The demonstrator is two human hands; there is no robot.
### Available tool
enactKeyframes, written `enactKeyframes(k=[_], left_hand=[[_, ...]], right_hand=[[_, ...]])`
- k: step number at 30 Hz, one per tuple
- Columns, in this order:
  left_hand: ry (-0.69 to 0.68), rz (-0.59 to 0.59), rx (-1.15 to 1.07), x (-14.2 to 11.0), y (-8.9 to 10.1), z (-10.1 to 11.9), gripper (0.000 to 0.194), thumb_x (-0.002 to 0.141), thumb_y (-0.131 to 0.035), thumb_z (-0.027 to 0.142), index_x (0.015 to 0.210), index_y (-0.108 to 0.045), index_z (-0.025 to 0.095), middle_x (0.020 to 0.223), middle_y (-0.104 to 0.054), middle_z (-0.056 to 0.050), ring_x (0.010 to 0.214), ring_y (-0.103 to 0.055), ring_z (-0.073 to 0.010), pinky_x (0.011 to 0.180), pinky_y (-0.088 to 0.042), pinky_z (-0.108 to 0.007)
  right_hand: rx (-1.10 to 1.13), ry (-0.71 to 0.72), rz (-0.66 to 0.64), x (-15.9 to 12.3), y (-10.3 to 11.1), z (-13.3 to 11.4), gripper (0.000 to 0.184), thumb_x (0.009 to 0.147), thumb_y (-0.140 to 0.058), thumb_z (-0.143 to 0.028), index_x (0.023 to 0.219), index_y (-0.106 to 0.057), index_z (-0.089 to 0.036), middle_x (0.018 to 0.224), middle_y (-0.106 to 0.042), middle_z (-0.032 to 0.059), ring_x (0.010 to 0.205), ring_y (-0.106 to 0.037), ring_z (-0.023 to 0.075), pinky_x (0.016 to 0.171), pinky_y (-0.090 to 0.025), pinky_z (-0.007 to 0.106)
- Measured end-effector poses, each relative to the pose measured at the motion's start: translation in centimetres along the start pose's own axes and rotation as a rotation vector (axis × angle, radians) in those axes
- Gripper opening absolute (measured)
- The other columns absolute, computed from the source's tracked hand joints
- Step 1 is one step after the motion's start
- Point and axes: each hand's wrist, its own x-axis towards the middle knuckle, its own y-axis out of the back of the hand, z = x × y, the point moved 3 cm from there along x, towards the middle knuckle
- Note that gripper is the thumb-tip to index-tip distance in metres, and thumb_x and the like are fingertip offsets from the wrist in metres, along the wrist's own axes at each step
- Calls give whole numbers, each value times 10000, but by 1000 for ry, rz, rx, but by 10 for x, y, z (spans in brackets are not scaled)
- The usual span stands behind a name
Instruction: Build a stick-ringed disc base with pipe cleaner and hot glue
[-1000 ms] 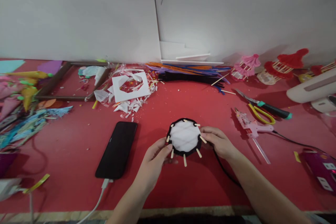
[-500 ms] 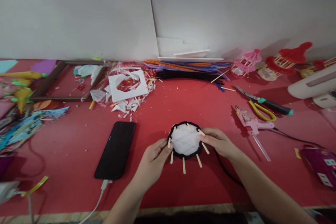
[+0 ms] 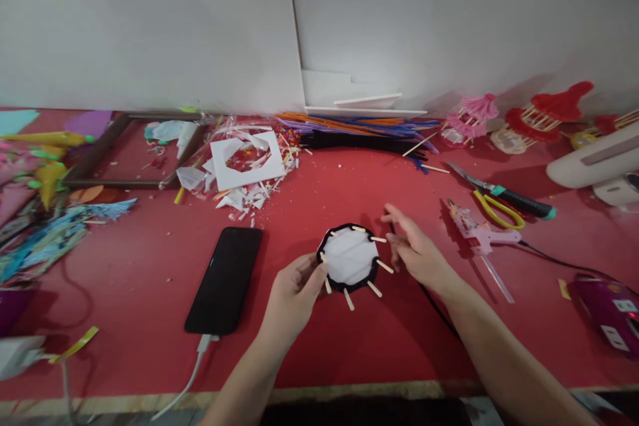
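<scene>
My left hand (image 3: 298,286) pinches the left edge of a small round white disc (image 3: 351,256) between thumb and fingers. Short pale wooden sticks (image 3: 384,266) stick out around its rim, and a fuzzy black strip (image 3: 344,287) winds along the edge among them. My right hand (image 3: 417,249) is just right of the disc, apart from it, with its fingers spread. A thin black strand (image 3: 439,313) runs beneath this hand towards the table's front edge and shows again by the fingertips; whether the fingers touch it is unclear.
A phone (image 3: 224,279) on a white cable lies left. Right are a pink glue gun (image 3: 482,236), pliers (image 3: 504,200) and a purple power box (image 3: 606,313). At the back are pipe cleaners (image 3: 359,126), white scraps (image 3: 247,160) and small pink and red stick models (image 3: 544,113).
My right hand has let go of the disc's right edge and opened its fingers beside it. The disc has turned and tilted slightly in my left hand.
</scene>
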Motion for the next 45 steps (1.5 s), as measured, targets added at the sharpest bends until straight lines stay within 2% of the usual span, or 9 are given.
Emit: enactKeyframes(k=[2,4,6,9,15,22,27,33,45], left_hand=[[43,3,-7,0,-1,-1,383,835,-646,415,1087,-699,132,1011,-757,-90,831,-702,-201,705,-577,-278],[72,-10,-20,1,-2,0,380,824,-651,409,1080,-696,132,1015,-756,-93,823,-705,-202,676,-580,-274],[78,-23,-39,1,-4,2,377,809,-662,402,1071,-692,133,1041,-750,-101,864,-706,-215,659,-583,-269],[71,-26,-43,2,-6,2,367,794,-664,389,1055,-694,133,1060,-739,-105,890,-694,-223,626,-586,-266],[38,-80,-11,0,-14,4,386,814,-620,390,1099,-672,135,1064,-737,-106,916,-690,-227,597,-584,-255],[6,-172,56,-5,-24,8,360,822,-579,321,1118,-659,135,1014,-746,-86,816,-679,-183,581,-561,-231],[1,-181,41,-5,-24,9,328,821,-605,340,1077,-662,143,943,-734,-70,783,-674,-177,567,-554,-228],[47,-222,-60,-7,-24,8,335,810,-666,365,1077,-631,166,1021,-730,-76,880,-690,-200,700,-608,-300],[2,-231,-37,-6,-23,8,303,877,-601,402,1052,-659,162,1030,-750,-77,855,-712,-194,741,-603,-309]], right_hand=[[-38,36,124,2,13,0,795,899,-564,-418,1568,-137,-364,1604,-263,153,570,-551,68,600,-588,339],[-66,81,237,2,28,-5,847,902,-566,-400,1571,-45,-385,1640,-179,165,591,-580,78,660,-614,394],[-81,141,271,-3,40,-17,709,929,-544,-400,1545,-198,-343,1535,-412,171,617,-617,100,700,-615,409],[-190,272,166,-19,42,-47,280,985,-488,-359,1212,-605,-244,1018,-724,70,716,-678,136,747,-590,336],[-762,585,-126,-49,-5,-93,273,997,-456,-211,1118,-700,-210,976,-722,58,842,-683,136,720,-523,245],[-1251,605,-104,-48,-37,-83,309,892,-582,-144,1141,-717,-267,852,-713,-2,642,-638,168,476,-291,285],[-1265,593,-17,-44,-40,-87,251,846,-650,-150,1063,-742,-239,884,-700,13,554,-566,128,467,-210,289],[-1218,653,-14,-41,-49,-90,161,842,-669,-155,956,-756,-227,855,-666,46,809,-612,216,629,-373,298],[-1118,562,-149,-42,-48,-87,194,893,-577,-114,1005,-713,-195,910,-706,31,819,-628,203,709,-421,320]])
